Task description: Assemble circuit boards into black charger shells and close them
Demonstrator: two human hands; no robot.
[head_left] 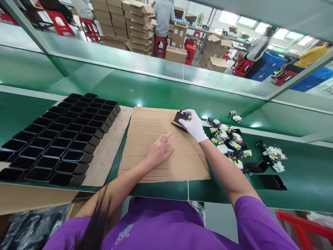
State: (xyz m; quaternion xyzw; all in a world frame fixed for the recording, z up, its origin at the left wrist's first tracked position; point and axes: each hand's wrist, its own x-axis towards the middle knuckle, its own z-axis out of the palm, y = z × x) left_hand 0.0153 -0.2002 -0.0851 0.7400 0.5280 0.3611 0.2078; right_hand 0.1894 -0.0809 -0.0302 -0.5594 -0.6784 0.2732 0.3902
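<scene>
A white glove covers my right hand [194, 125], which grips a small dark flat block [180, 117] near the far right corner of the cardboard sheet [145, 156]. A short brass-coloured tip sticks up from the block's top. Just below it, a thin black tool-like piece [179, 127] lies on the cardboard, its right end hidden by the glove. My left hand [160, 150] is bare, with fingers extended over the middle of the sheet and nothing in it. To the right sits a pile of small electronic assemblies [229, 139] with wires and yellow and white parts.
Rows of black open boxes [65, 139] cover a board at left. More assemblies [274, 154], a black case [257, 167] and a black flat panel [273, 182] lie at right. A metal rail [156, 73] crosses behind. An open carton [33, 198] stands below the table's left edge.
</scene>
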